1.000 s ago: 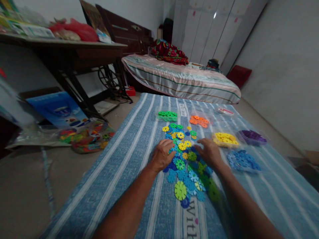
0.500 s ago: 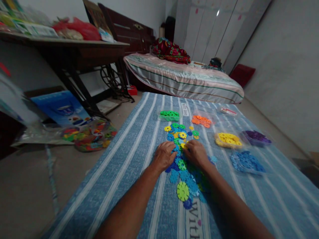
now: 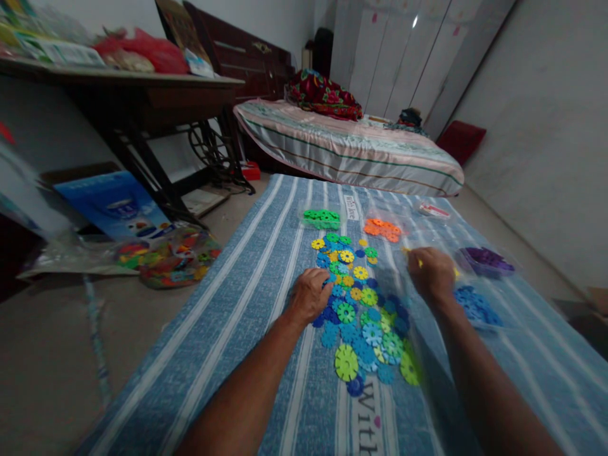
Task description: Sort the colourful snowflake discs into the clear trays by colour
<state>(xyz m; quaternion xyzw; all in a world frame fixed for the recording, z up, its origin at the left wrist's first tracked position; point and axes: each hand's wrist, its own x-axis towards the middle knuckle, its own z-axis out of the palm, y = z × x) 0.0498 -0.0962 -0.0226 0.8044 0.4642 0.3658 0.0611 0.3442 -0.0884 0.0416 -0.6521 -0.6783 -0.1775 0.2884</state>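
Observation:
A mixed heap of flat plastic snowflake discs [image 3: 363, 316], blue, green and yellow, lies on a blue striped cloth [image 3: 266, 253]. My left hand [image 3: 311, 296] rests at the heap's left edge with its fingers curled among the discs. My right hand [image 3: 431, 272] hovers at the right over the yellow pile, which it mostly hides, and pinches a yellow disc [image 3: 420, 261]. Sorted piles in clear bags lie around: green [image 3: 322, 219], orange [image 3: 381, 230], purple [image 3: 485, 259], blue [image 3: 476, 306].
A low mattress with striped bedding [image 3: 351, 152] lies beyond the cloth. At left stands a dark table [image 3: 142, 95] on iron legs, with a blue box [image 3: 114, 206] and a clear bag of mixed coloured pieces [image 3: 173, 256] on the floor. White wardrobe doors [image 3: 394, 57] stand at the back.
My right hand has left the middle of the heap and moved right to the yellow pile, holding a yellow disc. My left hand has stayed at the heap's left edge.

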